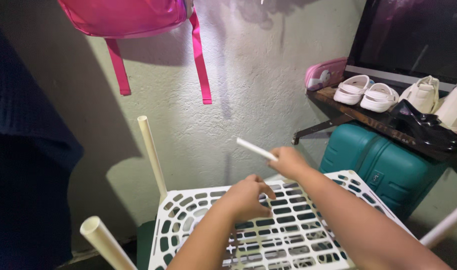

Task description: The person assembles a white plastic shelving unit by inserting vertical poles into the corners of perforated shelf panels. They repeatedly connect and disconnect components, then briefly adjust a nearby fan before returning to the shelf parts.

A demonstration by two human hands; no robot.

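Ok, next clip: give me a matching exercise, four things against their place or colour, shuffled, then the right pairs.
Things:
1. backpack
2. suitcase
3. white tube
4. white sandals

Places or colours:
A. on the dark wooden shelf
B. pink, hanging on the wall
C. held in the right hand
D. teal, under the shelf

Pairs: 1-B, 2-D, 3-C, 4-A

Rack shelf [288, 235] under both hands; suitcase [383, 167] right, below shoe shelf [361, 117]; backpack [126, 17] above left.
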